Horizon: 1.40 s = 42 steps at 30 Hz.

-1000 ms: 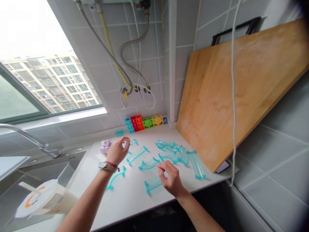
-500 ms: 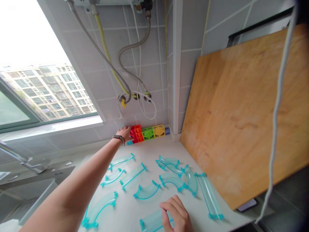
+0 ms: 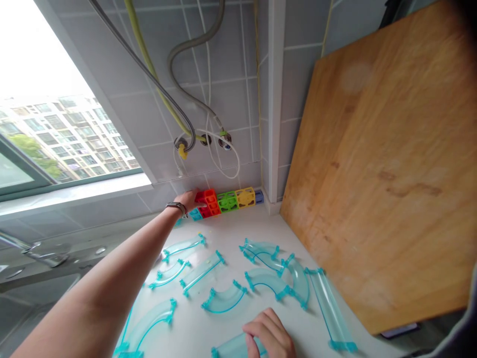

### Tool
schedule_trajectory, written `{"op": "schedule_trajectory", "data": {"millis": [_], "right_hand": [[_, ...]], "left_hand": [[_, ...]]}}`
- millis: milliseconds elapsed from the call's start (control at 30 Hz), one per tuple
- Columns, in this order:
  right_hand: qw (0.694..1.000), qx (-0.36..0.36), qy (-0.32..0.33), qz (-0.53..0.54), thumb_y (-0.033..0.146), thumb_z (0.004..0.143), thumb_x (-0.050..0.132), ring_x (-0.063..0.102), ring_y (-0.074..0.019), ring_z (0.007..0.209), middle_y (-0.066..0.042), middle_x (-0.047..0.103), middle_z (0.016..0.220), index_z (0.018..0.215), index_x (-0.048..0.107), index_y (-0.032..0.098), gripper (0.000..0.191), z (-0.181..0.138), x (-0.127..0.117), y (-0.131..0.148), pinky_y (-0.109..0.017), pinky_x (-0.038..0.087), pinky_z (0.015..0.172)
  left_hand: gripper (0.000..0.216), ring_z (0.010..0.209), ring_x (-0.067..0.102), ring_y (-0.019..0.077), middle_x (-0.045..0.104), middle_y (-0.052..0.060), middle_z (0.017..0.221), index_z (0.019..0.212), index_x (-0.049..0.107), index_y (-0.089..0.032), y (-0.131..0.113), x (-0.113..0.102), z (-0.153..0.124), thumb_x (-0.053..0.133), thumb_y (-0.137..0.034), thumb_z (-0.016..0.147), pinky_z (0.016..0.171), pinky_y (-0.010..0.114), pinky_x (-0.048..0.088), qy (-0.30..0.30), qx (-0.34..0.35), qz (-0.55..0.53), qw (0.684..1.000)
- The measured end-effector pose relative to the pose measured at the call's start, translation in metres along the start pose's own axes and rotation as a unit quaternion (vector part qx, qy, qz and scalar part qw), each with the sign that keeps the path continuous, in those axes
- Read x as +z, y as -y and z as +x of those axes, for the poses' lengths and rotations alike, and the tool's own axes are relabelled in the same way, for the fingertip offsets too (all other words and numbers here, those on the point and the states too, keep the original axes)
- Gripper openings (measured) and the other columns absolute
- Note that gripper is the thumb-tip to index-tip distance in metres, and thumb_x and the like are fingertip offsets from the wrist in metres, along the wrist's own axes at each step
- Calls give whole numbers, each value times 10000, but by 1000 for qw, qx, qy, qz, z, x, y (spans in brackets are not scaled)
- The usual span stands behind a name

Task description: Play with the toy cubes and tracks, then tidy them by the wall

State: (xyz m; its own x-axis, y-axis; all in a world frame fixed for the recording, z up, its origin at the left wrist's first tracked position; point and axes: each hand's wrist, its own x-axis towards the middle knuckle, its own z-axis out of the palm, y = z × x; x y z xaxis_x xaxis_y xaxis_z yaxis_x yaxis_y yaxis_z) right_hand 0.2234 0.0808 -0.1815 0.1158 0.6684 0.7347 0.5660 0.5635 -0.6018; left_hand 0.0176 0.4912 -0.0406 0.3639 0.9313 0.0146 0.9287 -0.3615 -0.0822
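Observation:
My left hand (image 3: 189, 200) reaches to the wall and grips the left end of a red toy block (image 3: 209, 203), thumb on its near side. The fingers behind it are partly hidden. A light-blue block (image 3: 196, 214) sits beneath that hand. In line to the right stand a green block (image 3: 227, 201), a yellow block (image 3: 246, 198) and a blue-violet block (image 3: 259, 197). My right hand (image 3: 271, 334) is closed, fingers curled with nothing visible in them, over a clear teal track piece (image 3: 233, 347) at the near edge.
Several clear teal tracks lie on the white counter, among them a curved track (image 3: 225, 298), a straight track (image 3: 203, 272) and a long track (image 3: 331, 308). A wooden board (image 3: 372, 174) leans at right. A sink (image 3: 37, 293) and faucet (image 3: 48, 257) are at left; hoses (image 3: 164, 89) hang above.
The view has tipped downward and closer. My left hand stays at the red block, and more of the light-blue block shows. My right hand remains curled in about the same place.

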Motion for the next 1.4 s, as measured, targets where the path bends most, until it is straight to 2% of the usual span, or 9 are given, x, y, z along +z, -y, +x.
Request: {"op": "schedule_trajectory", "data": {"millis": [300,567,800,967,1067,1167,1233,1300,1400], "right_hand": [[999,-3,53,-1,44,869,516,578,-191,650,-32,606,709,941,633,200,208,5,-9,-1,-287,501,576],[996,16,87,6,41,889,508,605,-201,712,-41,633,771,999,631,195,225,6,-15,1,-305,533,623],[995,47,86,24,99,956,484,614,-215,787,-54,647,830,1004,642,199,194,8,-22,14,-338,540,704],[993,69,82,40,195,988,516,642,-232,958,-81,685,964,1019,693,204,180,44,-38,18,-383,547,858],[983,134,88,87,346,963,611,630,-261,1114,-120,673,1178,1167,692,203,262,89,-48,25,-391,538,914],[940,246,111,208,509,919,654,641,-277,1160,-121,647,1321,1327,616,230,496,123,-48,46,-393,550,919],[897,299,148,292,573,918,628,674,-285,1112,-102,688,1270,1312,616,239,516,129,-41,65,-397,570,888],[872,320,163,333,583,915,627,706,-282,1022,-75,737,1152,1217,647,241,457,124,-30,85,-385,586,843],[872,323,156,333,553,899,660,719,-262,918,-43,758,1044,1090,665,245,362,106,-13,107,-356,593,796]], "left_hand": [[752,966,717,370,761,174,1080,1129,695,-232,-5,-11,-4,568,-845,714,758,398,533,2,-40,32,999],[754,965,720,387,769,191,1061,1076,735,-216,-4,-41,-24,664,-820,631,787,426,536,5,-69,41,997],[714,911,725,359,779,155,1015,1055,752,-220,-4,-78,-83,676,-792,634,720,375,527,-32,-95,-23,995],[604,883,720,265,787,69,974,1045,740,-236,-24,-89,-167,612,-754,762,684,302,513,-105,-91,-151,979],[589,827,728,258,795,53,880,1021,720,-206,-53,-69,-234,706,-717,728,700,315,548,-179,-80,-400,895],[587,936,752,289,809,89,1003,1071,702,-187,-92,-32,-300,713,-685,761,805,364,593,-166,-87,-622,760],[601,995,753,307,802,103,1066,1153,688,-189,-116,-7,-337,704,-667,789,877,409,601,-147,-91,-708,684],[575,1024,749,311,790,113,1116,1178,688,-197,-135,14,-366,705,-641,812,919,429,598,-135,-92,-744,648],[535,1064,737,316,775,130,1148,1166,685,-183,-147,29,-394,651,-626,869,948,444,588,-144,-107,-757,628]]}}
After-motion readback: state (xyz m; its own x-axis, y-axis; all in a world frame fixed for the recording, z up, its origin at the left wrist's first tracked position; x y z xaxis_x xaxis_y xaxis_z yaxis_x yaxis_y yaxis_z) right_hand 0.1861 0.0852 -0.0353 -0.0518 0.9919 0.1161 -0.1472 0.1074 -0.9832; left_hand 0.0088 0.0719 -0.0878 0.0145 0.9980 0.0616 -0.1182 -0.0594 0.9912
